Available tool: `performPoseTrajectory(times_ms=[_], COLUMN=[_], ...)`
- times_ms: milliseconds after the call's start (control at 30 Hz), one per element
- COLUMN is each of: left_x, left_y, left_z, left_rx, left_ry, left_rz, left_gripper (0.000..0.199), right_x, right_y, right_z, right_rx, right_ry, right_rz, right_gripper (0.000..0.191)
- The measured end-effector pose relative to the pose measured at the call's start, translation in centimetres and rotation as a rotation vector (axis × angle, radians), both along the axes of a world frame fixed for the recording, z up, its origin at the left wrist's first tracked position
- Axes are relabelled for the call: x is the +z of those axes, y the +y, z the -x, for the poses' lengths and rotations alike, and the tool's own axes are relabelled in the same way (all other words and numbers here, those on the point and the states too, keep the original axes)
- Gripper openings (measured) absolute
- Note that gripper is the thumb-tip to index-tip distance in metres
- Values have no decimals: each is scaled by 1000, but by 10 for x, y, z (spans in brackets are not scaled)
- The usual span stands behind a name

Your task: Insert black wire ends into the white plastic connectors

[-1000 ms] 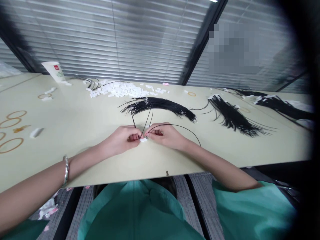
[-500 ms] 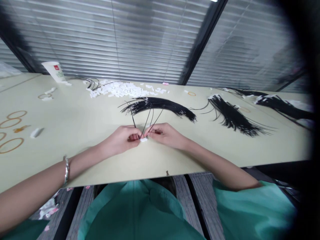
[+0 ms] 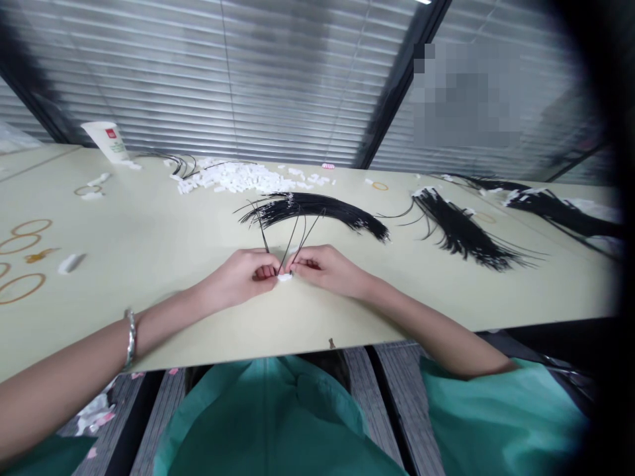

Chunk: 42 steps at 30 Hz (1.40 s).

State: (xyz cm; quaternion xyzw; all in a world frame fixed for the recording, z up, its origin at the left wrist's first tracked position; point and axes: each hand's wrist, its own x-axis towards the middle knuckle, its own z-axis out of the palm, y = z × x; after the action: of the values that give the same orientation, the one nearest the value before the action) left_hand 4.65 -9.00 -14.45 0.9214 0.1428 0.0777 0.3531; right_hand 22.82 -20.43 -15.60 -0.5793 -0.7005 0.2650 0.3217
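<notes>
My left hand and my right hand meet over the table near its front edge, fingertips almost touching. Between them is a small white connector, partly covered by the fingers. Thin black wires rise from the fingertips and lean toward the back. The left fingers are curled and pinch at the connector and a wire. My right thumb and forefinger pinch a wire beside the connector; its end is hidden. Just behind the hands lies a curved bundle of black wires.
A heap of white connectors lies at the back, with a white cup to its left. More black wire bundles lie on the right. Rubber bands and a white piece are at the left. Window blinds stand behind the table.
The right hand's fingers have shifted slightly at the wire, and the upper wire tips have moved a little. Otherwise both hands stay in place.
</notes>
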Motion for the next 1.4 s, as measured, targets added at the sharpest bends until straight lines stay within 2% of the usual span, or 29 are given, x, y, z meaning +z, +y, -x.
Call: performPoseTrajectory(times_ms=[167,300,500,733,833,967,1067,1167,1267,1333,1400], left_x=[-1,0,0,1,1,2,3,3,2,2,2], left_y=[0,0,1,0,0,0,0,0,-1,-1,-1], left_z=[0,0,0,0,0,0,0,0,1,2,2], left_rx=[8,9,4,11,11,9,10,11,5,2,2], left_ry=[-27,-25,-22,-3,1,8,14,14,9,7,12], left_rz=[47,59,61,62,58,63,74,68,67,70,72], left_gripper=[13,11,10,10,11,12,12,13,13,13,13], right_x=[1,-4,-15,-18,-18,-17,-13,-7,0,3,5], right_y=[0,1,2,0,1,7,14,19,17,10,2], right_z=[2,3,4,5,4,2,-5,-28,-68,-97,-119], right_rx=[14,40,-45,-53,-59,-94,-191,-286,-393,-529,-720], right_ry=[-90,-134,-178,-182,-52,331,557,634,417,46,-366], right_rz=[-71,-141,-188,-239,-165,-36,-52,-104,-86,-61,-104], right_gripper=[16,17,14,17,18,25,30,31,27,20,11])
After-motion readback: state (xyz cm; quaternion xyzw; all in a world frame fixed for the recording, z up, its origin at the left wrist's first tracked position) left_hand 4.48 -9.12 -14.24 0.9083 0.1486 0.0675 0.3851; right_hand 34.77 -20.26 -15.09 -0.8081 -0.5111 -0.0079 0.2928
